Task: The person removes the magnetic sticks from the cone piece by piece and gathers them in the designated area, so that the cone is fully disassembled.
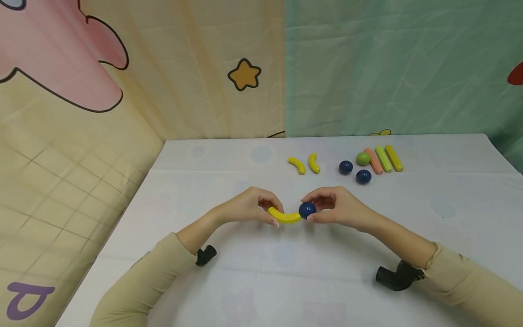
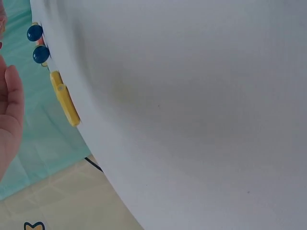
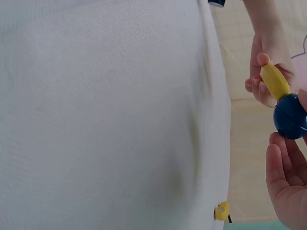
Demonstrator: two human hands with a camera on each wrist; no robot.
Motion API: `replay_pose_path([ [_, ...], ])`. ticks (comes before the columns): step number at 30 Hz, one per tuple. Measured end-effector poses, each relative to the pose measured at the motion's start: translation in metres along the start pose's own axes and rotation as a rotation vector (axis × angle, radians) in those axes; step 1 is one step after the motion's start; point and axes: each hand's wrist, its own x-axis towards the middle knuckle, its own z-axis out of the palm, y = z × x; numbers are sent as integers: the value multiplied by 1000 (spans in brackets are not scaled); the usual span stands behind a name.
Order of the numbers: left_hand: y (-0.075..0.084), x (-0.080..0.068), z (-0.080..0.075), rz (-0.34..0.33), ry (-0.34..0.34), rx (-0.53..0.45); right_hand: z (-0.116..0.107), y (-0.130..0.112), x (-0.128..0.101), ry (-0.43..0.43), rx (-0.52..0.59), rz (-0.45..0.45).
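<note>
Above the table, my left hand [image 1: 252, 206] pinches one end of a yellow curved stick [image 1: 285, 218], which looks like a small banana. Between the thumb and fingers of my right hand [image 1: 341, 206] is a dark blue ball [image 1: 307, 210]. The free end of the curved stick touches the ball's left side. In the right wrist view, the yellow stick [image 3: 275, 81] meets the blue ball [image 3: 290, 116], which has a thin seam line. The left wrist view catches only part of my left hand [image 2: 9, 108] at its edge, and the held pieces are not visible there.
Toward the back of the white table [image 1: 253, 290] lie two yellow curved sticks [image 1: 313, 162]. Right of them are two more blue balls [image 1: 363, 176], a green ball [image 1: 362, 158], and straight sticks in orange [image 1: 373, 161], light green [image 1: 382, 159] and yellow [image 1: 394, 158]. A patterned curtain [image 1: 196, 68] hangs behind.
</note>
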Motion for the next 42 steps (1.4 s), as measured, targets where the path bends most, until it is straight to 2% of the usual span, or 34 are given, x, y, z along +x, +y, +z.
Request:
replay_pose_path([
  [9, 2, 2, -7, -16, 18, -20, -7, -5, -1, 54, 9, 20],
  [13, 0, 0, -12, -9, 44, -11, -19, -7, -6, 110, 17, 65],
  [18, -2, 1, -17, -23, 103, -3, -38, -6, -9, 179, 6, 78],
  [23, -4, 4, -19, -29, 191, 8, -53, -2, -9, 240, 15, 86],
  [30, -8, 10, -21, -78, 315, 50, -67, -1, -10, 267, -4, 72],
  [34, -11, 15, -22, -108, 399, 76, -76, 0, -8, 303, -69, 104],
  [42, -21, 25, -24, -194, 617, 163, -97, 12, 2, 379, -235, 169],
])
